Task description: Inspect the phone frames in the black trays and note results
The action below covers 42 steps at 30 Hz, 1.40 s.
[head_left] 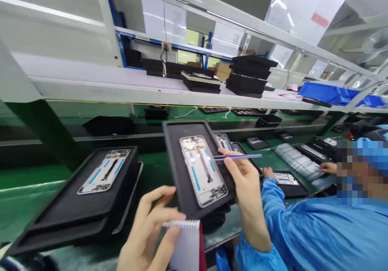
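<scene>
My left hand (154, 226) pinches the top of a small spiral notepad (184, 246) with white pages and a red back cover. Its fingertips are close to a black foam tray (182, 182), and whether they touch it I cannot tell. A silvery phone frame (194, 158) with blue strips and a dark central ribbon lies in that tray. My right hand (244, 178) is closed on purple tweezers (242, 156), whose tips point left at the phone frame's right edge. The tray tilts over other black trays.
Stacked black trays (72, 206) at left carry another phone frame (104, 172). To my right, a co-worker in a blue smock (321, 230) reaches to a tray with a phone frame (286, 178). A white shelf (151, 95) crosses above the green bench, holding black tray stacks (247, 85).
</scene>
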### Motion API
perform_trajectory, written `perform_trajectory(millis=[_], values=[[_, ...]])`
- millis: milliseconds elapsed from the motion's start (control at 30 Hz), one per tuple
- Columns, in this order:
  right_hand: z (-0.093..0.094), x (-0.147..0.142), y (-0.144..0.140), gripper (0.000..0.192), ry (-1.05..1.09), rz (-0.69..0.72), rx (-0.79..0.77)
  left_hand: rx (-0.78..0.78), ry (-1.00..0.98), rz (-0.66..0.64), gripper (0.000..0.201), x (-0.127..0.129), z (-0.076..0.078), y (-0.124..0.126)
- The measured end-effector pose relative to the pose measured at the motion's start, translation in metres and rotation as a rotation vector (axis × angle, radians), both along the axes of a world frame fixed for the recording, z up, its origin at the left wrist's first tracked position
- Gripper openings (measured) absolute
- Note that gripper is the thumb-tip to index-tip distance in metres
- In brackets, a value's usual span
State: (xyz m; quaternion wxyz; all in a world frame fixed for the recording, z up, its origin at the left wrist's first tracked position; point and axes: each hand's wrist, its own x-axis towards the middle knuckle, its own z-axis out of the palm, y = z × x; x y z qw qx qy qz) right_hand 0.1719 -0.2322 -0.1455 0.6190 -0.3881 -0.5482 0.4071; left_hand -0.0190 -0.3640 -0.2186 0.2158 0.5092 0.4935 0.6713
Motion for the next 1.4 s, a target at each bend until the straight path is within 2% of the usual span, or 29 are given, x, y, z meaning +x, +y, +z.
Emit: perform_trajectory(millis=[67, 133, 233, 333, 400, 467, 500, 533, 600, 667, 700, 833, 933, 1100, 1400], values=[[0.003, 0.024, 0.015, 0.041, 0.028, -0.098, 0.03, -0.019, -0.053, -0.095, 0.023, 0.022, 0.018, 0.033], [0.004, 0.042, 0.034, 0.049, 0.04, -0.152, 0.046, 0.006, -0.07, -0.196, 0.026, 0.036, 0.029, 0.064], [0.0, 0.06, 0.059, 0.058, -0.04, -0.135, 0.01, -0.039, -0.061, -0.255, 0.03, 0.045, 0.031, 0.094], [-0.007, 0.067, 0.065, 0.06, -0.116, -0.122, -0.018, -0.093, -0.052, -0.172, 0.031, 0.043, 0.021, 0.098], [-0.012, 0.061, 0.053, 0.053, -0.127, -0.242, 0.085, -0.104, -0.08, -0.109, 0.032, 0.037, 0.015, 0.088], [-0.015, 0.045, 0.029, 0.038, -0.107, -0.372, 0.247, -0.118, -0.134, -0.079, 0.032, 0.029, 0.013, 0.074], [-0.016, 0.034, 0.016, 0.028, -0.08, -0.378, 0.313, -0.124, -0.163, -0.066, 0.031, 0.025, 0.014, 0.066], [-0.017, 0.021, 0.003, 0.019, -0.073, -0.308, 0.35, -0.124, -0.192, -0.041, 0.029, 0.02, 0.015, 0.059], [-0.02, -0.006, -0.017, 0.01, -0.08, -0.036, 0.395, -0.102, -0.239, 0.042, 0.024, 0.009, 0.017, 0.046], [-0.026, -0.034, -0.026, 0.015, -0.086, 0.238, 0.433, -0.08, -0.262, 0.128, 0.016, -0.003, 0.018, 0.034], [-0.029, -0.047, -0.027, 0.018, -0.079, 0.327, 0.45, -0.072, -0.262, 0.168, 0.013, -0.009, 0.018, 0.028], [-0.039, -0.085, -0.02, 0.032, -0.077, 0.526, 0.562, -0.028, -0.141, 0.328, 0.009, -0.033, 0.013, 0.007], [-0.035, -0.098, -0.013, 0.034, -0.163, 0.678, 0.667, 0.028, -0.011, 0.431, 0.013, -0.047, 0.011, -0.004], [-0.023, -0.113, -0.01, 0.032, -0.248, 0.74, 0.751, 0.071, 0.129, 0.477, 0.017, -0.061, 0.009, -0.012], [-0.027, -0.129, -0.013, 0.03, -0.286, 0.724, 0.771, 0.075, 0.191, 0.498, 0.018, -0.073, 0.006, -0.012]])
